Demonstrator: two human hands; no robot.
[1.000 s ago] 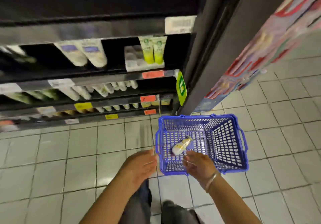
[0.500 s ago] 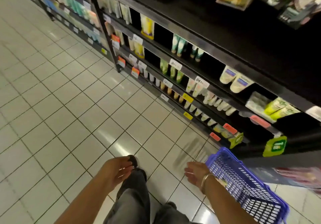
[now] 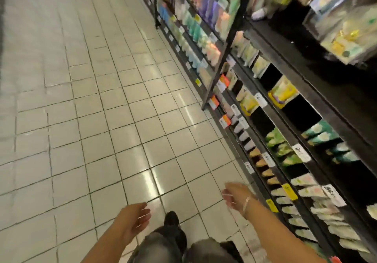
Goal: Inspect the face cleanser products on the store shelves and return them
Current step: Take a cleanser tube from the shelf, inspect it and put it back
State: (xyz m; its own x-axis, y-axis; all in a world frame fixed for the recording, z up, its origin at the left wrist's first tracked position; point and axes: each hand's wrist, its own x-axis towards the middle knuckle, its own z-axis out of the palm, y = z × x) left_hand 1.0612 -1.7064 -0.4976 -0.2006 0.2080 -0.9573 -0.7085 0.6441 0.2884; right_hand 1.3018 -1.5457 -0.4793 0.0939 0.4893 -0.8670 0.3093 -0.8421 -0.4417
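Head view, two hands, left hand (image 3: 134, 217) and right hand (image 3: 236, 197), each grip loose, holding nothing, beside shelves (image 3: 285, 103).

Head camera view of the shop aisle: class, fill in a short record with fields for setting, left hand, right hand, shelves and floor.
setting: shop aisle, view blurred
left hand: empty, fingers loosely curled, over the floor
right hand: empty, fingers relaxed, bracelet on the wrist, near the lowest shelf
shelves: dark, on the right, holding tubes and price tags
floor: pale square tiles
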